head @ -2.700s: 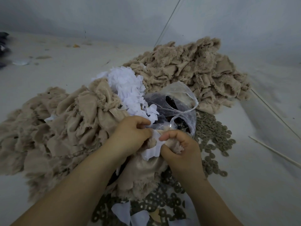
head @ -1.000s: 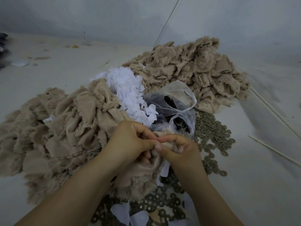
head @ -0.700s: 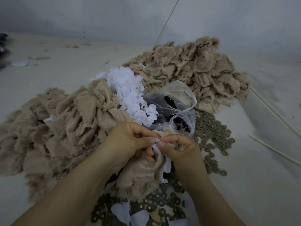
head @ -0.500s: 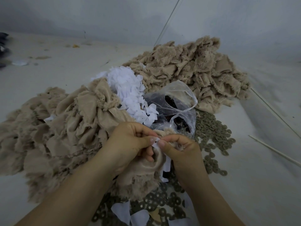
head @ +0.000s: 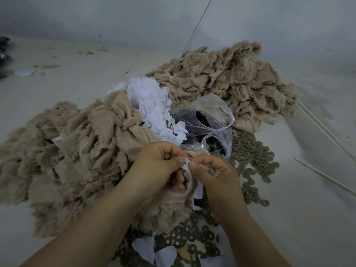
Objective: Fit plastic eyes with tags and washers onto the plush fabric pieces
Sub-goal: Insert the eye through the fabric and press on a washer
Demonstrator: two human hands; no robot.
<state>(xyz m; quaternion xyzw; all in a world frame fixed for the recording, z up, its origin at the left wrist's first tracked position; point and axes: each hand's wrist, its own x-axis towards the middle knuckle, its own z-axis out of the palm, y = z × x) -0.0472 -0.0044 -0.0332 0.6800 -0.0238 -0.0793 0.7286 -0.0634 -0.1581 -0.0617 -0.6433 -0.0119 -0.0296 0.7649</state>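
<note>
Plush heaps (head: pixel 227 81), washers (head: pixel 252 157) on floor (head: pixel 308 218)

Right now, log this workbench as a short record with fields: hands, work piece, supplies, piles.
left hand: left hand pinches a small white paper tag against the beige plush fabric piece
right hand: right hand pinches the same tag from the other side
eyes: clear plastic bag of dark plastic eyes, open, just beyond the hands
tags: heap of white paper tags left of the bag
washers: olive round washers spread right of the bag and near the wrists
piles: beige plush fabric pile on the left; second beige plush pile behind the bag
</note>
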